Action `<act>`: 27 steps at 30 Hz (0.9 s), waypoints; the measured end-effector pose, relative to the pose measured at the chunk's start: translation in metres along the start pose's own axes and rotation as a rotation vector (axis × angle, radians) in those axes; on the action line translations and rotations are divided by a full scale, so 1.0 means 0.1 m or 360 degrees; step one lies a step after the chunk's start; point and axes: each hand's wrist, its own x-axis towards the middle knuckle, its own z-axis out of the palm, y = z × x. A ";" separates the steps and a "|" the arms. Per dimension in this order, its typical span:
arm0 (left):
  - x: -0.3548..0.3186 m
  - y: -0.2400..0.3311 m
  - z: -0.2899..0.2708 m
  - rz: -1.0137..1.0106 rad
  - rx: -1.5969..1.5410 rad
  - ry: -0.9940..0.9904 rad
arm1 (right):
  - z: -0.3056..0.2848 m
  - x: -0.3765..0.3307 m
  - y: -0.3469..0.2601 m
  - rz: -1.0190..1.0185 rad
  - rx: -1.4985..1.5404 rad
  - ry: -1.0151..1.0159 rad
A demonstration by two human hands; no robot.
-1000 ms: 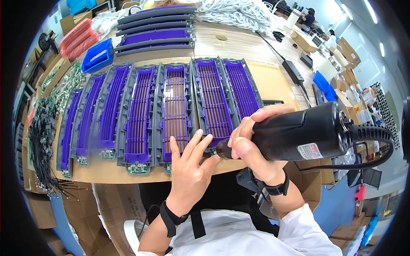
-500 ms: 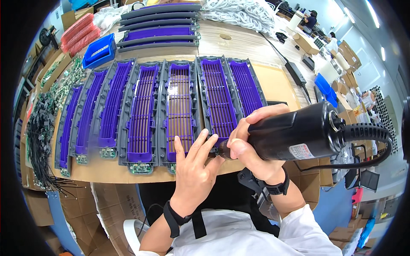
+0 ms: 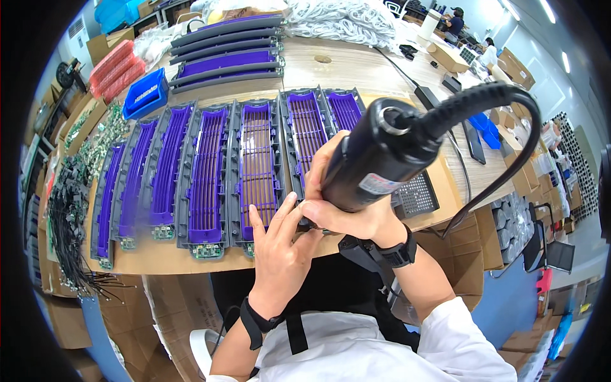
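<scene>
The right hand was wrapped firmly round a black tool, its cord looping off to the right. The left hand lay beside it, fingers partly spread over the lower ends of the 5th panel and 6th panel from the left; whether its thumb pinched anything could not be told. The tool's tip was hidden. 7 purple-and-grey panels stood side by side on the desk, a black tray right of them, black wires left, a blue bin beyond.
</scene>
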 end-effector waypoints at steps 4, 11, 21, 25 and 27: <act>0.02 0.00 0.03 0.0036 0.0030 -0.0001 | -0.02 -0.01 -0.13 0.0035 0.0073 0.0113; 0.21 0.15 -0.15 0.0018 0.0125 -0.0297 | -0.29 -0.23 -0.64 -0.0283 0.0198 0.0386; 0.47 0.29 -0.47 0.0240 -0.0273 -0.0383 | -0.87 -0.79 -1.08 -0.0627 0.0022 0.0962; 0.63 0.45 -0.41 0.0295 -0.0288 -0.0436 | -1.01 -0.89 -1.13 -0.0716 -0.0030 0.1072; 0.69 0.50 -0.29 0.0316 -0.0316 -0.0473 | -1.06 -0.95 -1.14 -0.0720 -0.0053 0.1077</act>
